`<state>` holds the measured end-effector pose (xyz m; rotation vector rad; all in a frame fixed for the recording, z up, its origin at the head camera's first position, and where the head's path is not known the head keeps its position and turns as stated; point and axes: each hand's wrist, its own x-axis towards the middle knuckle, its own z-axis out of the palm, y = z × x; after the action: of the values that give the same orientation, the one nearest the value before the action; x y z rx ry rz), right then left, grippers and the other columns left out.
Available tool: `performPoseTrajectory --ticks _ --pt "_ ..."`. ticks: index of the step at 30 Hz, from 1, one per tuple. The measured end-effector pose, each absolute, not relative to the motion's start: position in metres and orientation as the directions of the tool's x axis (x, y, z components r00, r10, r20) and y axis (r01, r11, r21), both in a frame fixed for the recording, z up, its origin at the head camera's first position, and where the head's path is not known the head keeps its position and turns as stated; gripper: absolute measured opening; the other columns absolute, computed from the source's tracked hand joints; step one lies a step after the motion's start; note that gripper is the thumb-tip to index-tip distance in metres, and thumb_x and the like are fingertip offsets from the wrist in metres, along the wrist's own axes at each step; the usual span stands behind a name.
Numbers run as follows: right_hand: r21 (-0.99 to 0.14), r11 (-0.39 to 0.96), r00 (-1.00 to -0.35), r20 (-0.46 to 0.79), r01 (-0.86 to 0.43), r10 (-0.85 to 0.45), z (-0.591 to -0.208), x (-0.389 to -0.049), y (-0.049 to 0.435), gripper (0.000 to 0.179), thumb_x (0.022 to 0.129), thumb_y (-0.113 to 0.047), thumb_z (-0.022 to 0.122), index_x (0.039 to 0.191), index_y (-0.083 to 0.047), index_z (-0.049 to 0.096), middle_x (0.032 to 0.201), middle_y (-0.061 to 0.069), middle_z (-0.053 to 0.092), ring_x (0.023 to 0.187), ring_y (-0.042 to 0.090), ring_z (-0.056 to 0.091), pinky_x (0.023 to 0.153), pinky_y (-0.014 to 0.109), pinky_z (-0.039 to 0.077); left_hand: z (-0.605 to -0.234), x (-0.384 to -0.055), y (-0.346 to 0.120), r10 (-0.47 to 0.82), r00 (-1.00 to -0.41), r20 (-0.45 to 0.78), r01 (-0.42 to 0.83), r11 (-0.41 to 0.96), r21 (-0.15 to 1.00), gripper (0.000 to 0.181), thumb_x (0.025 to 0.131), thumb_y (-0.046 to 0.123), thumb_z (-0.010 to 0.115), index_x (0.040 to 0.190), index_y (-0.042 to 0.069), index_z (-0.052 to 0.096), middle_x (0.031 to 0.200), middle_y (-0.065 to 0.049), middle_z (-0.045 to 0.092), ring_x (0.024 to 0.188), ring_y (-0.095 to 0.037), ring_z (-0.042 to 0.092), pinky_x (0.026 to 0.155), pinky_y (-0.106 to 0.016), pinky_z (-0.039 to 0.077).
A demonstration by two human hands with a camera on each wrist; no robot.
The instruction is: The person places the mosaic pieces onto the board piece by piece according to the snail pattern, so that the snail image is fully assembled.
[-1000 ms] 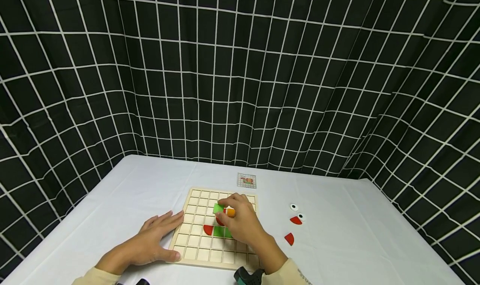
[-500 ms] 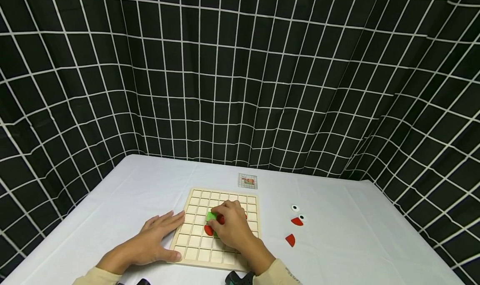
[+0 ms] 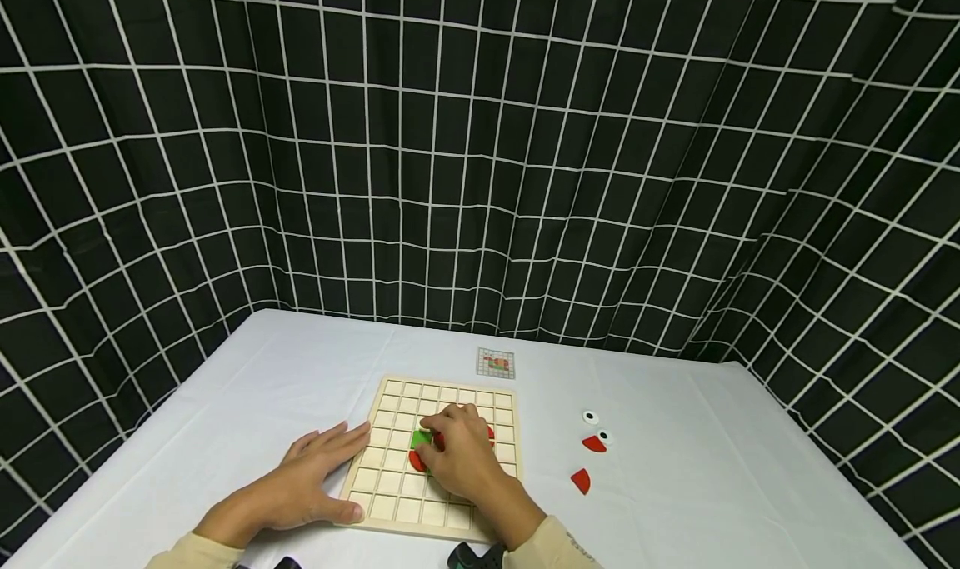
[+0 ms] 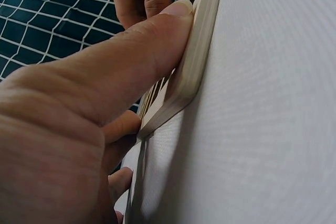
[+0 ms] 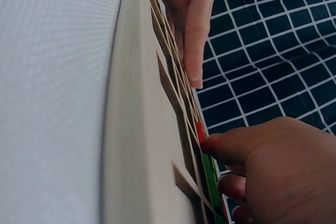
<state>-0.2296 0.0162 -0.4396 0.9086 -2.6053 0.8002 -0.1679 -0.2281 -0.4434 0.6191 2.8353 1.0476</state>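
Observation:
My right hand (image 3: 467, 456) is over the middle of a wooden grid board (image 3: 386, 509), its thumb and index finger on opposite sides of a green square tile (image 3: 421, 441) sitting at a cell. A red quarter-round tile (image 3: 417, 461) lies just nearer to me, partly under the thumb. Other red pieces show around the hand, which hides much of the board's centre. In the right wrist view, the thumb is close beside a red tile (image 5: 200, 131) and green ones. My left hand (image 3: 303, 479) rests along the board's left edge, fingers extended, thumb (image 4: 157, 38) on the front corner.
Right of the board lie two round eye tiles (image 3: 591, 417) and two red quarter-round tiles (image 3: 581, 481). A small picture card (image 3: 496, 363) lies behind the board on the white table (image 3: 675, 469). A black gridded curtain (image 3: 480, 177) encloses the back and sides.
My right hand has carried the green square tile left and toward me, down to the board beside the red quarter-round tile. The left hand stays on the board's edge.

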Motion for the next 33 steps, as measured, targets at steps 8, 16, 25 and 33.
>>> performPoseTrajectory --ticks 8,16,25,33 --pt "-0.423 0.629 -0.755 0.437 -0.652 -0.489 -0.44 -0.228 0.019 0.026 0.082 -0.018 0.073 0.107 -0.007 0.073 0.101 -0.001 0.064 0.096 0.019 0.051 0.084 0.039 0.041 -0.442 -0.167 -0.228 0.407 -0.907 0.11 0.377 0.667 0.643 0.1 0.069 0.052 0.077 0.145 -0.001 0.04 0.153 -0.011 0.031 0.141 -0.042 0.014 0.106 -0.06 -0.001" --pt "-0.492 0.599 -0.774 0.434 -0.632 -0.461 -0.432 -0.222 0.025 0.025 0.084 -0.016 0.07 0.108 -0.007 0.072 0.097 -0.001 0.062 0.089 0.015 0.045 0.076 0.036 0.038 -0.443 -0.167 -0.229 0.4 -0.91 0.108 0.373 0.676 0.636 0.1 0.069 0.053 0.077 0.145 0.0 0.04 0.153 -0.01 0.032 0.141 -0.041 0.015 0.106 -0.059 0.0" --pt "-0.503 0.564 -0.755 0.478 -0.654 -0.449 -0.415 -0.211 0.038 0.023 0.085 -0.016 0.071 0.106 -0.006 0.073 0.098 -0.002 0.062 0.091 0.016 0.045 0.079 0.038 0.039 -0.443 -0.166 -0.229 0.392 -0.913 0.113 0.37 0.681 0.631 0.101 0.069 0.054 0.077 0.145 0.0 0.041 0.153 -0.01 0.033 0.141 -0.041 0.015 0.106 -0.059 0.0" --pt "-0.514 0.537 -0.738 0.548 -0.668 -0.394 -0.398 -0.202 0.065 0.023 0.081 -0.012 0.075 0.103 -0.009 0.073 0.096 -0.006 0.061 0.094 0.013 0.044 0.077 0.037 0.041 -0.444 -0.167 -0.228 0.387 -0.917 0.1 0.359 0.687 0.631 0.102 0.067 0.054 0.078 0.145 0.0 0.04 0.153 -0.009 0.032 0.141 -0.04 0.015 0.106 -0.059 0.0"
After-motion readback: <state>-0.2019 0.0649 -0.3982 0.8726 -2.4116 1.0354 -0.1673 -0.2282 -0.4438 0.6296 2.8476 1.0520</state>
